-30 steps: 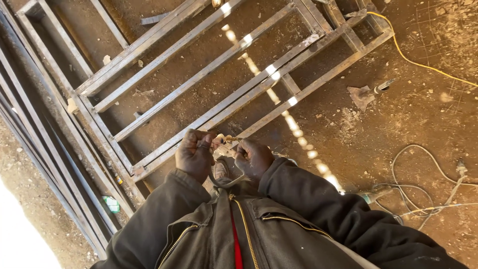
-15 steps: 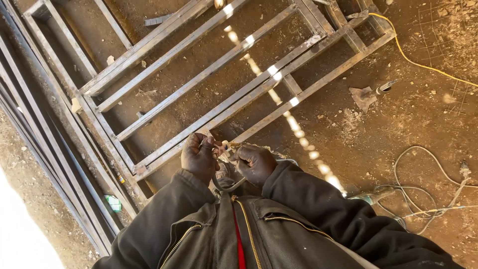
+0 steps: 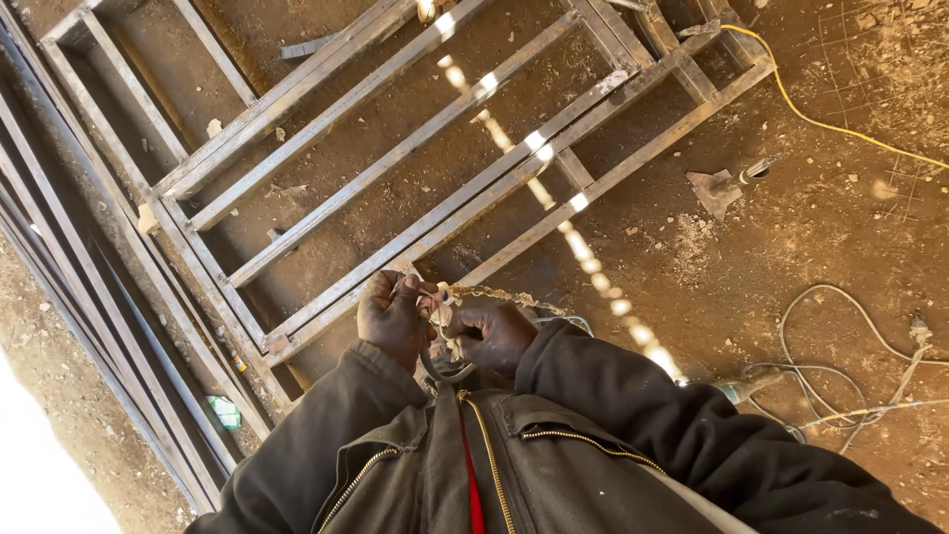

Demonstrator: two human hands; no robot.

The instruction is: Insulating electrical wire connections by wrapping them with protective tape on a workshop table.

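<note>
At lower centre, the left hand (image 3: 393,318) and right hand (image 3: 494,331) are both curled closed, pinching a frayed tan cord (image 3: 447,309) between them against a dark zipped jacket (image 3: 514,465). Beyond lies one grey welded steel frame (image 3: 395,163) on bare brown dirt floor (image 3: 791,247); a yellow cable (image 3: 820,124) crosses upper right, pale tangled wires (image 3: 850,381) lower right.

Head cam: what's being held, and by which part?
Both hands hold a frayed, pale rope-like strand. The left hand pinches its near end in its fingers; the right hand grips it just beside, the rest trailing right. What the strand is cannot be told.
</note>
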